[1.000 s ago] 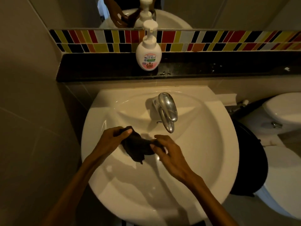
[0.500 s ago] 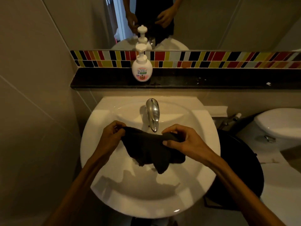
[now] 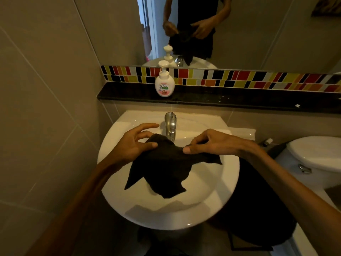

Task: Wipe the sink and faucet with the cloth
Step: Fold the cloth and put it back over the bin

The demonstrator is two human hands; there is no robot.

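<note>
1. Looking down from head height, the view shows a round white washbasin (image 3: pixel 221 200) fixed against a beige tiled wall, with two bare forearms reaching in from the bottom edge.
2. A black cloth (image 3: pixel 166 169) is stretched between both hands above the bowl; its top edge is pulled roughly level, and its loose corners hang down toward the basin's front half.
3. The left hand (image 3: pixel 132 145) is at the cloth's upper left corner, near the basin's left rim. Its thumb presses onto the fabric while the other fingers are spread wide and lifted, the index finger pointing toward the tap.
4. The right hand (image 3: pixel 212 143) pinches the cloth's upper right part between thumb and curled fingers, with a narrow grip closed on the fabric.
5. A chrome faucet (image 3: pixel 170 126) rises at the basin's back edge, its spout just behind the cloth's top edge between the two hands; whether they touch cannot be told.
6. A white pump bottle of hand soap (image 3: pixel 164 84) stands upright on a dark stone ledge (image 3: pixel 239 98) behind the basin, left of the faucet.
7. A strip of coloured mosaic tiles (image 3: pixel 239 78) runs above the ledge, below a mirror (image 3: pixel 258 34) reflecting the hands and cloth.
8. A white toilet (image 3: pixel 317 154) sits to the right of the basin.
</note>
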